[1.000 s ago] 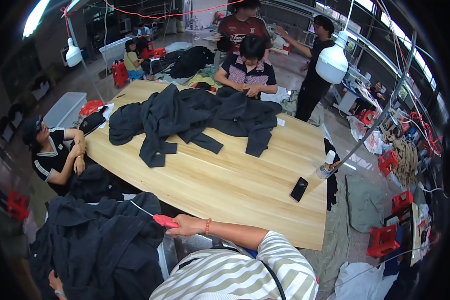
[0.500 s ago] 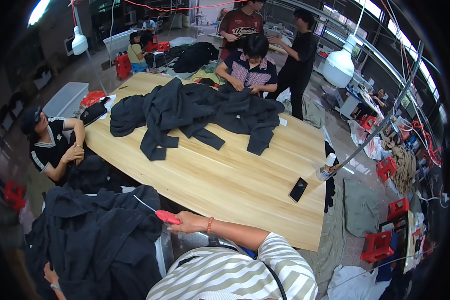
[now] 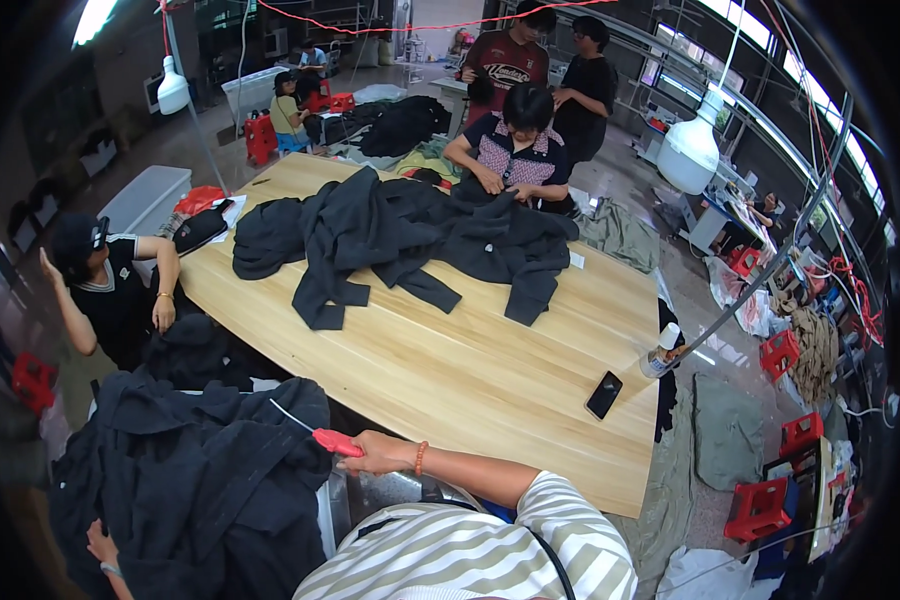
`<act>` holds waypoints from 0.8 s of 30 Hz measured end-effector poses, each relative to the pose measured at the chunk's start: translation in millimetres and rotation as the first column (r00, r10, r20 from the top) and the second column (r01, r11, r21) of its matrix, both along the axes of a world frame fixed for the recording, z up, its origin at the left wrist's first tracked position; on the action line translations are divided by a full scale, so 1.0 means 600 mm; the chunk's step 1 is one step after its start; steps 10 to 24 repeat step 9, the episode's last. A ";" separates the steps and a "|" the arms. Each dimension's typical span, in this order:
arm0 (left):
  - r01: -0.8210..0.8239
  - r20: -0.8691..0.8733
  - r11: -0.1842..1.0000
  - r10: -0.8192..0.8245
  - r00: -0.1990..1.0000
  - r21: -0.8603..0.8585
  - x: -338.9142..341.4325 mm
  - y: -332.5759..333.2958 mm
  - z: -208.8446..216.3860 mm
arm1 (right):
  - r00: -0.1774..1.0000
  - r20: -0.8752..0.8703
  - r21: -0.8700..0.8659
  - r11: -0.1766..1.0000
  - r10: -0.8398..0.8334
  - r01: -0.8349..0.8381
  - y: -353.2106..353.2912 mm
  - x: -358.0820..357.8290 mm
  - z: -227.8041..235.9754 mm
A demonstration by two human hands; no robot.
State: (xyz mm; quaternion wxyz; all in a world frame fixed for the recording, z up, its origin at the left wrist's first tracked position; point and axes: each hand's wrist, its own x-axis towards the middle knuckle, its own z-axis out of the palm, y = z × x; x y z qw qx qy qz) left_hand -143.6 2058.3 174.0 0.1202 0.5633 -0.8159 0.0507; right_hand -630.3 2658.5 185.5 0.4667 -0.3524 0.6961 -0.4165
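Note:
At the lower left lies a big heap of dark garments (image 3: 190, 460), piled in a pale container that shows only at its edges. Against the heap's left side rests my left hand (image 3: 101, 543), its fingers stretched out on the cloth. My right hand (image 3: 380, 452) is closed round the red handle of a slim tool (image 3: 336, 443). A thin pale shaft runs from that handle toward the upper left, over the heap's right part. The tool's exact kind does not show.
More dark garments (image 3: 400, 225) lie on the wooden table (image 3: 450, 370), where a co-worker's hands (image 3: 505, 187) handle them. A phone (image 3: 603, 395) and a spray can (image 3: 661, 350) sit near its right edge. Another person (image 3: 120, 290) is at the left. A lamp (image 3: 689, 155) hangs above.
The view has shifted slightly, so the table sits lower and further right. The person at the left has raised one hand to the head. My hands keep nearly the same place.

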 end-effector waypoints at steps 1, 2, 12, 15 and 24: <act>0.002 -0.002 1.000 -0.002 1.000 0.002 -0.004 0.005 -0.005 | 1.000 0.001 0.011 1.000 -0.003 0.003 0.002 0.000 0.002; 0.273 -0.025 0.957 -0.276 0.961 -0.098 -0.005 0.014 -0.012 | 1.000 -0.001 0.014 1.000 -0.005 0.005 0.003 -0.001 0.000; 0.007 0.253 0.965 -0.076 0.964 0.263 -0.073 0.066 0.063 | 1.000 -0.004 0.013 1.000 -0.003 0.003 -0.003 -0.013 -0.028; 0.007 0.253 0.965 -0.076 0.964 0.263 -0.073 0.066 0.063 | 1.000 -0.004 0.013 1.000 -0.003 0.003 -0.003 -0.013 -0.028; 0.007 0.253 0.965 -0.076 0.964 0.263 -0.073 0.066 0.063 | 1.000 -0.004 0.013 1.000 -0.003 0.003 -0.003 -0.013 -0.028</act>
